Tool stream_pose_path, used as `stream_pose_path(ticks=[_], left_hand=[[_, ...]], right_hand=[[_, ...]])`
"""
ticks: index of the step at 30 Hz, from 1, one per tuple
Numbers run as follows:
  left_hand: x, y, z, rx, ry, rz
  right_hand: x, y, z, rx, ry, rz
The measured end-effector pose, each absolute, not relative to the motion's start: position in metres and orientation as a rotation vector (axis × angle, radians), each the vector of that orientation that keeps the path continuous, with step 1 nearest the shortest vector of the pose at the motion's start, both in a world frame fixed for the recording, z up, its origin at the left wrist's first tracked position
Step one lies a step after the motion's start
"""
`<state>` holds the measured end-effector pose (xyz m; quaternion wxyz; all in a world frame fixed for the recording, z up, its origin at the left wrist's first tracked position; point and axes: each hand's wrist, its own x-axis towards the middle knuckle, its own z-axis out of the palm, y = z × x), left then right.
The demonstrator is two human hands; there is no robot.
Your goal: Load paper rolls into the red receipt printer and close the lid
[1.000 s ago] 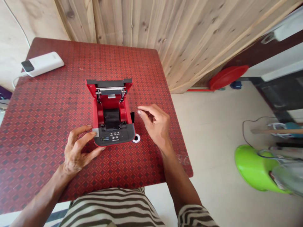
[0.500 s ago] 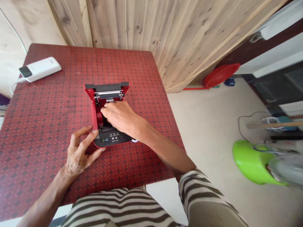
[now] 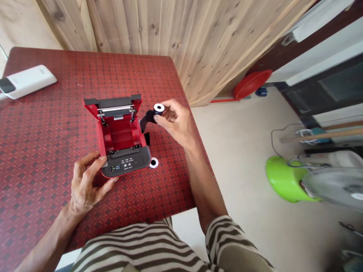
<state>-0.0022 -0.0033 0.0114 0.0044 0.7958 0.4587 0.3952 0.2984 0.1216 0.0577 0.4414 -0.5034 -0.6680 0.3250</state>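
Observation:
A small red and black printer (image 3: 124, 162) stands on the table with its lid (image 3: 113, 104) raised, and its red inner bay shows no roll. My left hand (image 3: 86, 181) grips the printer's front left corner, thumb below and fingers on top. To the right of the printer, my right hand (image 3: 177, 121) pinches a small dark roll (image 3: 159, 109) with a white ring-shaped end. A black strip (image 3: 146, 119) trails from this roll down beside the printer's right wall. Another white-ended roll (image 3: 153, 163) lies by the front right corner, partly hidden by the printer.
The table (image 3: 51, 151) has a red patterned top. A white power bank (image 3: 31, 81) with a cable lies at its far left. Behind stands a wooden plank wall (image 3: 136, 30). On the floor to the right are a green plastic item (image 3: 280, 179) and a fan (image 3: 337, 181).
My right hand has come out of the printer's bay and moved right, now carrying the dark roll with its black strip. My left hand keeps its place on the printer.

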Motion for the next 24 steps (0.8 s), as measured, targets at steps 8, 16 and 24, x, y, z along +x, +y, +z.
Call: stream_pose_path(ticks=[8,16,24], left_hand=[[-0.002,0.000,0.011,2.526,1.418,1.250],[-0.002,0.001,0.012,2.530,1.415,1.236],[0.000,0.001,0.011,2.531,1.380,1.260]], right_hand=[[0.284,0.135,-0.010,-1.396,-1.615,0.937],[0.320,0.082,0.023,-1.500,-1.642,0.805],[0.294,-0.005,0.021,-1.455,-1.688,0.968]])
